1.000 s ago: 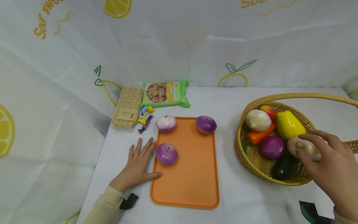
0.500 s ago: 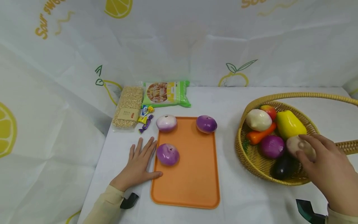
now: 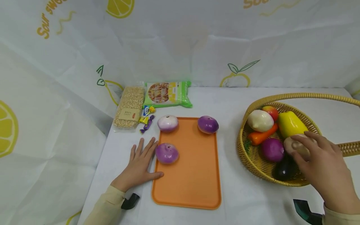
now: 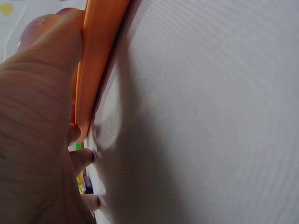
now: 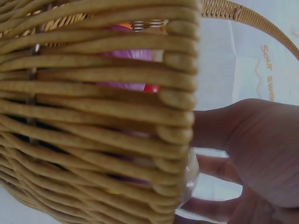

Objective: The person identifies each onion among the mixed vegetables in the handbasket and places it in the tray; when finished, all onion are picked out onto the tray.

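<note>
My right hand (image 3: 327,165) grips a pale, onion-like vegetable (image 3: 298,147) at the right side of the wicker basket (image 3: 254,170); in the right wrist view, the basket wall (image 5: 93,107) hides most of it. Beside it lie a purple onion (image 3: 272,150), a dark eggplant (image 3: 285,168) and a yellow fruit (image 3: 291,124). My left hand (image 3: 137,168) lies with fingers spread at the left edge of the orange tray (image 3: 194,184), its thumb over the rim. On the tray sits a purple-and-white onion (image 3: 167,153); two more, one paler (image 3: 167,123) and one darker (image 3: 208,124), lie at its far corners.
The basket's tall handle (image 3: 298,96) arches over its far side. A carrot (image 3: 261,135), a white vegetable (image 3: 260,121) and a red fruit (image 3: 270,112) lie inside. At the back left are a grain bag (image 3: 129,106), a green packet (image 3: 168,93) and small candies (image 3: 147,124).
My right hand has moved left over the basket with the pale vegetable, which now overlaps the eggplant and sits closer to the purple onion. The tray's near onion has rocked slightly. My left hand stays put.
</note>
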`<action>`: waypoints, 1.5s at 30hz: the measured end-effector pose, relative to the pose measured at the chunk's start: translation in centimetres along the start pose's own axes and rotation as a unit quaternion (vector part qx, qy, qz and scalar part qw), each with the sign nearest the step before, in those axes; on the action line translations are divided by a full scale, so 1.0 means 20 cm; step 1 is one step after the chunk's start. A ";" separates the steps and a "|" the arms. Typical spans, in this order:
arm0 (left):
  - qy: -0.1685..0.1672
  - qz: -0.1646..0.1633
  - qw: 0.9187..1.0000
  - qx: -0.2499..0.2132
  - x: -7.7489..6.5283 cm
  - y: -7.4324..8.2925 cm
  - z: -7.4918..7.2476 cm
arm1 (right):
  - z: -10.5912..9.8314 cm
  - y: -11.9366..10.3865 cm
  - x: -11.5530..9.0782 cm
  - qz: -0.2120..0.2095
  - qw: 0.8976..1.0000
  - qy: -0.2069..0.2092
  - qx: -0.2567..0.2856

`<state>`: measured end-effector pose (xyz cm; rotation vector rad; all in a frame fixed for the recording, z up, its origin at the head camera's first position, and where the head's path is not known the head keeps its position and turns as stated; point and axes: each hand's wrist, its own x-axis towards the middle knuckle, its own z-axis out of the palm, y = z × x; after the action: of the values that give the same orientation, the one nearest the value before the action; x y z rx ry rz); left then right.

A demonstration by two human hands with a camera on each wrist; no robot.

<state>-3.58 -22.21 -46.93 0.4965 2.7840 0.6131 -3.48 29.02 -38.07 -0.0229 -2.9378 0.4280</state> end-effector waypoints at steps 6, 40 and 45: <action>0.000 0.001 1.000 0.002 0.00 0.00 0.00 | 0.00 0.00 0.00 0.005 1.000 0.003 0.016; -0.001 -0.003 1.000 0.000 0.01 -0.01 0.00 | -0.12 -0.49 0.02 -0.305 0.917 0.135 0.219; 0.000 -0.001 1.000 0.000 0.01 -0.01 0.00 | -0.06 -0.54 0.02 -0.327 0.911 0.107 0.226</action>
<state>-3.72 -22.32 -47.01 0.4936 2.7838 0.6121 -3.63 19.06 -33.69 0.8778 -2.3605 0.8930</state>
